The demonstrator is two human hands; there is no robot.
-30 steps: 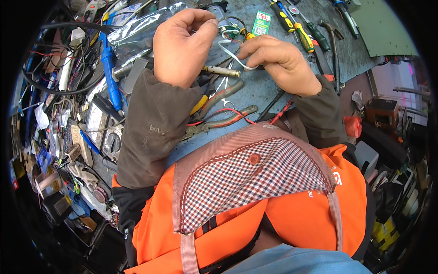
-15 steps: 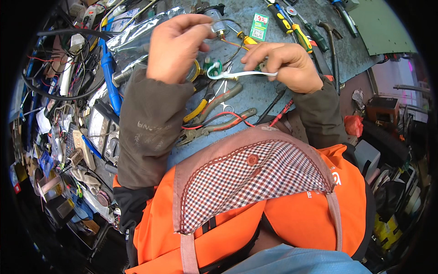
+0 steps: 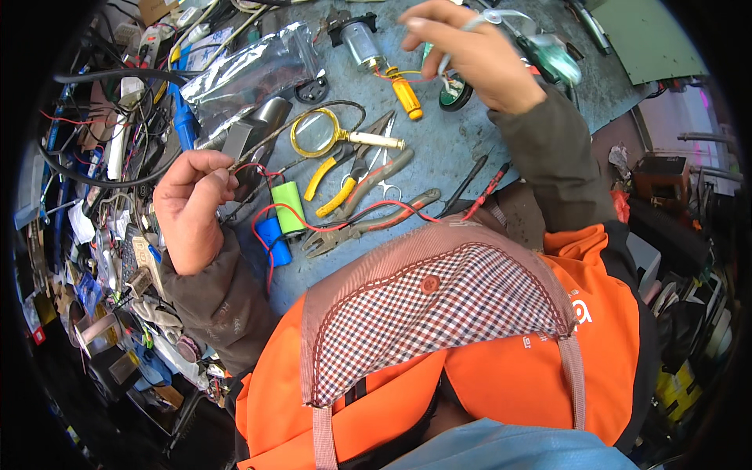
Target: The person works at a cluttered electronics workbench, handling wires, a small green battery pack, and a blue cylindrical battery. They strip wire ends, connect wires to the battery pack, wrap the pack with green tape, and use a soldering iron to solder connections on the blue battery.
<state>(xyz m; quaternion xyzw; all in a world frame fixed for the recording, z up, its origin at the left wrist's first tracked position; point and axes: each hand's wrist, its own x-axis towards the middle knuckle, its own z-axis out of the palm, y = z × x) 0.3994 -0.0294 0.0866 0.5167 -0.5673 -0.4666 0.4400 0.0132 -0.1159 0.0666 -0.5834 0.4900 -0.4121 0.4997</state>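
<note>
My left hand, at left, pinches a thin dark cable. Beside it are a green battery pack and a blue pack with red wires. My right hand, at top right, has its fingers around a white cable, partly blurred; below them is a small round green-and-black part. Between my hands lie a magnifying glass, yellow-handled pliers, red-grey cutters, scissors, a yellow screwdriver and a cylindrical motor-like part.
The blue-grey bench has a silver bag at upper left and tools, partly blurred, at upper right. Dense clutter of cables and parts fills the left side. A green panel is at the top right corner.
My left hand has moved down and left with a cable, uncovering the battery packs and magnifier. My right hand has moved up, with the white cable and green part shifted upward.
</note>
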